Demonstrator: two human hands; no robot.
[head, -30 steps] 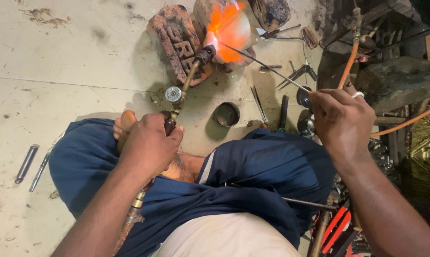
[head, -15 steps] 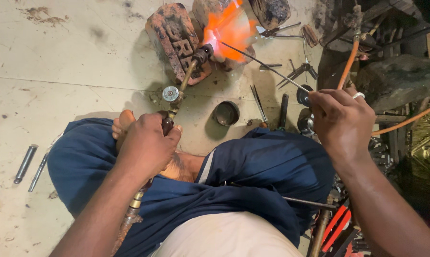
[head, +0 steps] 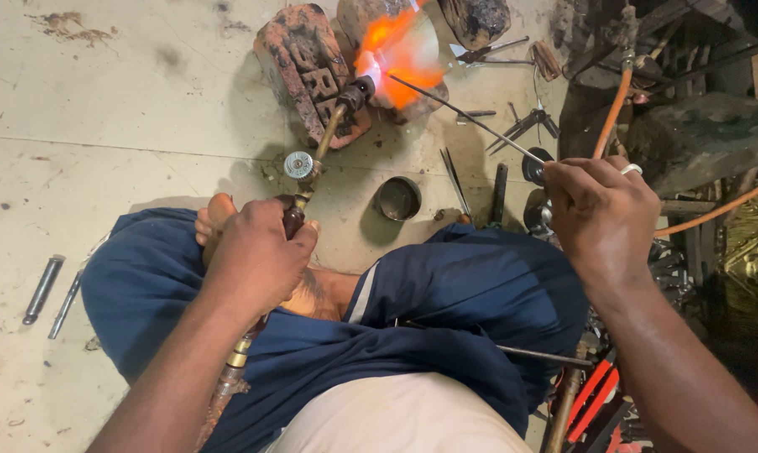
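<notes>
Fingers of the left hand (head: 257, 252) are wrapped tight round the dark grip of a gas torch (head: 316, 164), thumb lying along its top; the torch runs up and away from the hand, past a small round valve knob (head: 298, 164) just beyond the knuckles, to a nozzle that throws an orange flame (head: 396, 54) against a pale rounded block. Right hand (head: 601, 214), wearing a ring, pinches a thin metal rod (head: 467, 117) between thumb and fingertips, closed on it; the rod slants up to the left with its far tip in the flame. Beside the nozzle on the left lies a reddish moulded brick (head: 308, 71), touching or nearly touching the pale block, though the glare makes the contact hard to judge

Both hands work above crossed legs in dark blue cloth (head: 471, 294), a bare foot showing under the left hand. On the concrete floor (head: 127, 109) between the legs and the flame stands a small round tin (head: 397, 198), with tweezers and slim tools near it. Two short metal cylinders (head: 43, 289) lie well apart at the far left. An orange hose (head: 611, 113) curves down at the right, near the right hand, among dark clutter
</notes>
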